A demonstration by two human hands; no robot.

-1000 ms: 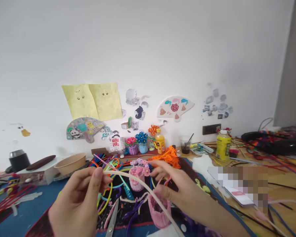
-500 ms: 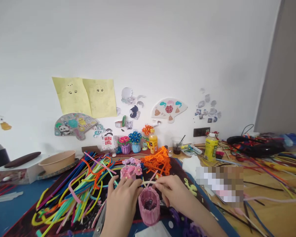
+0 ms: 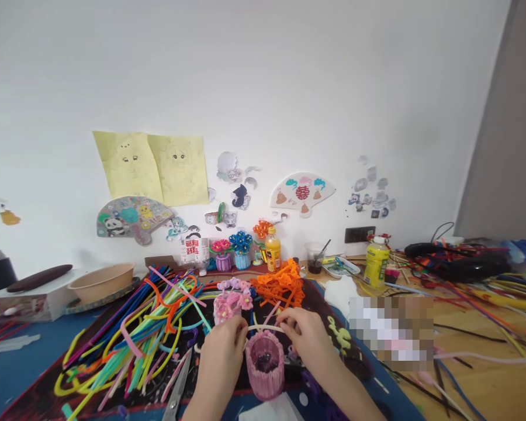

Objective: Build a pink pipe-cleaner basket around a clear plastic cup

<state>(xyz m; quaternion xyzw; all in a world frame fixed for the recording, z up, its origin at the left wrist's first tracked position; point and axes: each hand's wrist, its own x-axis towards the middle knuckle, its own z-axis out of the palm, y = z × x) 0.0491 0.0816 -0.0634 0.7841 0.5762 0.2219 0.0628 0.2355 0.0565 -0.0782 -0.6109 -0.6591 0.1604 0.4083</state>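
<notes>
Cream pipe cleaner (image 3: 265, 327) held taut-bowed at the far rim of a pink ribbed cup (image 3: 265, 380).
We find the left hand (image 3: 222, 351) and right hand (image 3: 309, 336) both pinched closed on its ends; whether it touches the cup, we cannot tell. On the desk (image 3: 508, 392), we record scissors (image 3: 177, 389) near left, beside loose coloured pipe cleaners (image 3: 135, 345); beyond the cup, a pink flower pot (image 3: 228, 307) stands left of an orange heap (image 3: 281, 286).

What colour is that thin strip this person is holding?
The strip is creamy white, best seen in the head view.
</notes>
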